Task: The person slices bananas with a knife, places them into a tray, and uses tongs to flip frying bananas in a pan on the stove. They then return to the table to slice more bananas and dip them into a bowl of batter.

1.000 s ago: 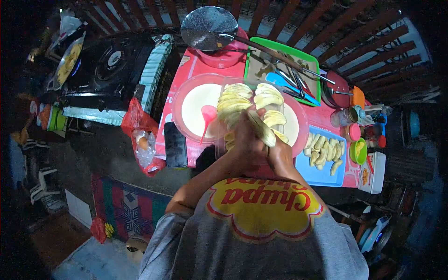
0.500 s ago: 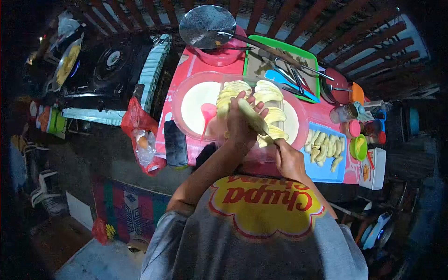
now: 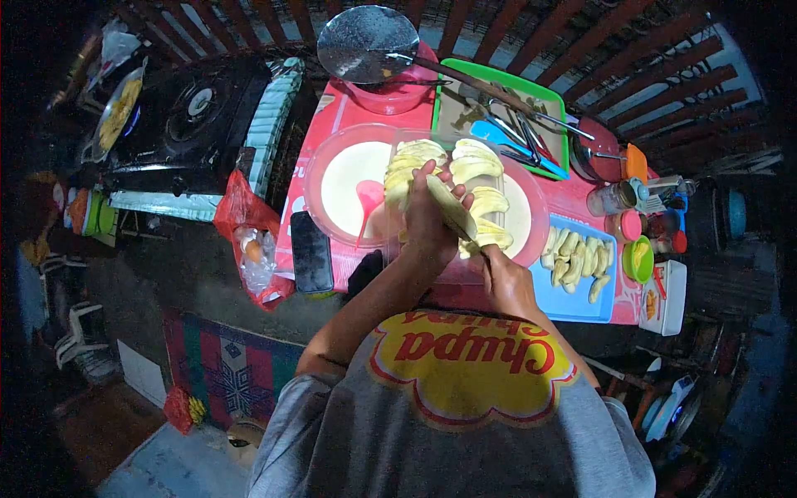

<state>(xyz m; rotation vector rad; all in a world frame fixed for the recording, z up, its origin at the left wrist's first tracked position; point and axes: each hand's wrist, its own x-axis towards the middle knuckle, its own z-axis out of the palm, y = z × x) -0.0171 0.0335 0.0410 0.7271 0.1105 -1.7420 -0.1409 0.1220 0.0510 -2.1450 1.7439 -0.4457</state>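
My left hand (image 3: 430, 217) holds a peeled banana (image 3: 452, 207) slanting across its palm. Close to the banana's lower end, my right hand (image 3: 508, 280) is closed on a knife, of which only a little of the blade shows. Under both hands, a clear tray carries sliced, fanned bananas (image 3: 477, 159). The tray lies across a pink-rimmed tub of pale batter (image 3: 353, 178), where a pink ladle (image 3: 369, 199) rests, and a second round tub of pale batter (image 3: 518, 212).
Whole peeled bananas (image 3: 573, 259) lie on a blue tray (image 3: 581, 309) at the right. Behind are a green-rimmed tray (image 3: 447, 70) of utensils and a wok (image 3: 365, 46). A phone (image 3: 311, 253), a red bag (image 3: 246, 207) and a stove (image 3: 187, 124) are at the left.
My right hand has shifted slightly left and down along the banana. My left hand stays nearly in place around it. The whole view has moved a little.
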